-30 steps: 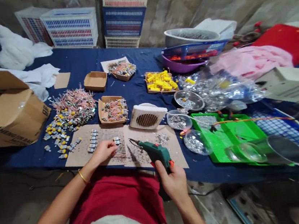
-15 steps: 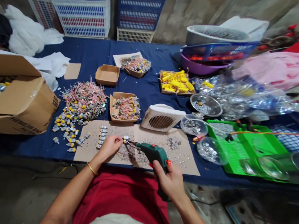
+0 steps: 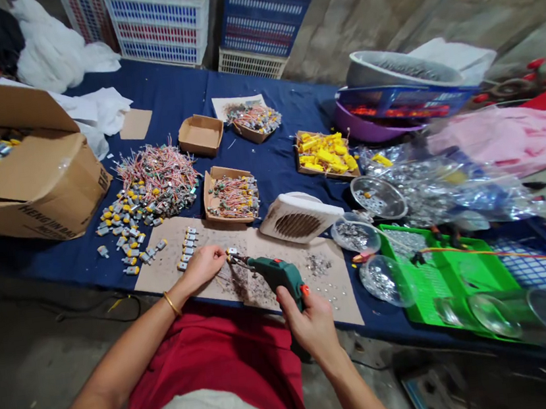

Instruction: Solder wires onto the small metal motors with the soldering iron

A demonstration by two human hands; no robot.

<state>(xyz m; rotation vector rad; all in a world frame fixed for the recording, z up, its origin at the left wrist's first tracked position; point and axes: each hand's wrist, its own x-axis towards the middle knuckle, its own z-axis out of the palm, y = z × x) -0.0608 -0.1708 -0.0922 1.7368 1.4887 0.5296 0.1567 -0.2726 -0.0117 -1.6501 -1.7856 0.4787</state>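
Observation:
My right hand [image 3: 311, 322] is wrapped round the grip of a green electric tool [image 3: 277, 273]. The tool's metal tip points left and meets a small motor [image 3: 232, 252] over the cardboard sheet [image 3: 269, 301]. My left hand [image 3: 205, 264] has its fingers pinched together at the left side of that motor; what exactly lies between the fingertips is too small to make out. Just left of this hand, several small motors [image 3: 188, 245] stand in a row on the cardboard. Loose tiny metal pieces [image 3: 317, 263] lie scattered on the right part of the sheet.
Motors with wires [image 3: 157, 175] are heaped behind the row, near a cardboard tray [image 3: 229, 216]. A white vented object [image 3: 299, 218] stands behind the tool. Bowls of metal parts [image 3: 384, 280] and a green tray [image 3: 491, 277] are at right; a large carton [image 3: 52, 192] is at left.
The view has shifted slightly. Both hands keep nearly the same positions, the tool still in my right hand with its tip at the motor.

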